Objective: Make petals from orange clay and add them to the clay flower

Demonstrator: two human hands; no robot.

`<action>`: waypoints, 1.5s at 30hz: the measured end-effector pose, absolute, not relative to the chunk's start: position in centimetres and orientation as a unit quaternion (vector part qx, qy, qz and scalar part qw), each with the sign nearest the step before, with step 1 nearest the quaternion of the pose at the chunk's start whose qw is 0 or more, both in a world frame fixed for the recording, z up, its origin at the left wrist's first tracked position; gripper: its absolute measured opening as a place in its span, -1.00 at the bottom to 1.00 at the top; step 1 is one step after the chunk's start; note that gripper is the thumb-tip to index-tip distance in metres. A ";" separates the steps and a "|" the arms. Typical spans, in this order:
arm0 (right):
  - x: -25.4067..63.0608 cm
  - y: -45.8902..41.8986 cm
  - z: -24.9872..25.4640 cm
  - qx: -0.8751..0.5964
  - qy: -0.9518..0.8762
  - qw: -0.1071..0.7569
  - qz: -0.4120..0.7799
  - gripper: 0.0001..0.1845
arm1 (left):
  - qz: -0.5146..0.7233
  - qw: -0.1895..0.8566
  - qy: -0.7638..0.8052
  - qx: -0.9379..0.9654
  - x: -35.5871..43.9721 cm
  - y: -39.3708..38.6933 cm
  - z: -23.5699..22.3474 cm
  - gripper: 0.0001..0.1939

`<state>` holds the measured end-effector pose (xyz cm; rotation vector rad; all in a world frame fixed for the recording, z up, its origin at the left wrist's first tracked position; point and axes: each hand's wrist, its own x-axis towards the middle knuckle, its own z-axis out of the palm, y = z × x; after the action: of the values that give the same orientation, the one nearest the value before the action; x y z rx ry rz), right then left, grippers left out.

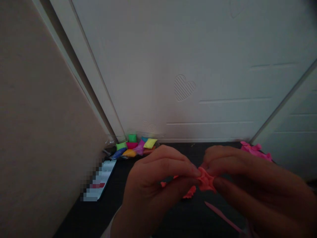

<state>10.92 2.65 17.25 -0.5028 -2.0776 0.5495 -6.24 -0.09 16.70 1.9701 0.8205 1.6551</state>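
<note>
My left hand (153, 178) and my right hand (242, 178) meet above a dark table top (111, 211). Both pinch one small, crumpled lump of salmon-pink modelling clay (206, 180) between thumb and fingertips. Under the hands lie small bits of the same clay (189, 192) on the table. A thin pink tool (220, 215) lies on the table below my right hand.
Several small bags of coloured clay (135, 147) are heaped at the back left by the white wall. A pink clay shape (255, 150) lies at the back right. A flat printed sheet (100, 181) rests at the left edge, beside a beige panel.
</note>
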 end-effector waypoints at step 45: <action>11.3 3.0 17.6 -0.205 -0.851 0.403 0.267 -0.81 | 0.533 0.163 0.328 0.763 -6.6 -0.4 17.4 -0.90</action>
<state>11.32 2.97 17.65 -0.5170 -2.1494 0.6737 -6.56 -0.37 17.42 2.1744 0.9366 1.5196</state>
